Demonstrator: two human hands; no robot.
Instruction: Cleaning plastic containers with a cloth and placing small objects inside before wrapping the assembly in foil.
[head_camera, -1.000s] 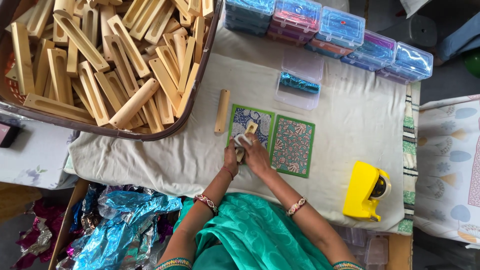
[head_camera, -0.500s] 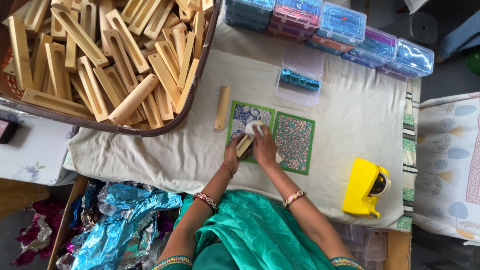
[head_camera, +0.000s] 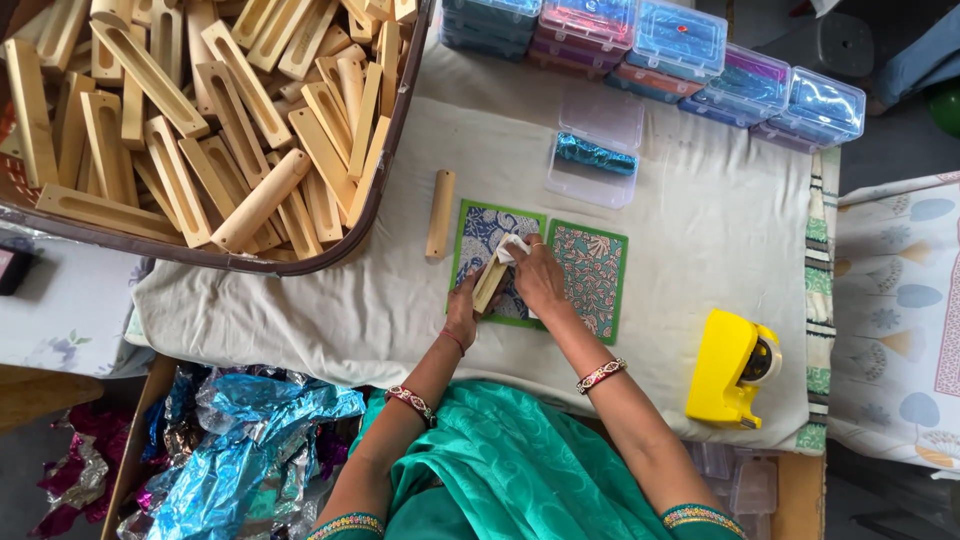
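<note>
My left hand (head_camera: 463, 312) grips a small pale wooden stick (head_camera: 489, 285) over a green-edged patterned blue card (head_camera: 482, 230). My right hand (head_camera: 540, 280) presses a white cloth or paper (head_camera: 514, 247) against the top end of that stick. A second green-edged patterned card (head_camera: 595, 270) lies just to the right, partly under my right hand. Another wooden stick (head_camera: 440, 214) lies loose on the cream cloth left of the cards.
A big round basket (head_camera: 395, 150) full of several wooden holders fills the upper left. Clear plastic boxes (head_camera: 690, 45) with coloured contents line the back; one open box (head_camera: 598, 145) holds a teal foil roll. A yellow tape dispenser (head_camera: 730, 368) sits at right. Crumpled blue foil (head_camera: 240, 440) lies lower left.
My right hand has shifted a little right and up along the stick with the white piece; my left hand keeps holding the stick in about the same place.
</note>
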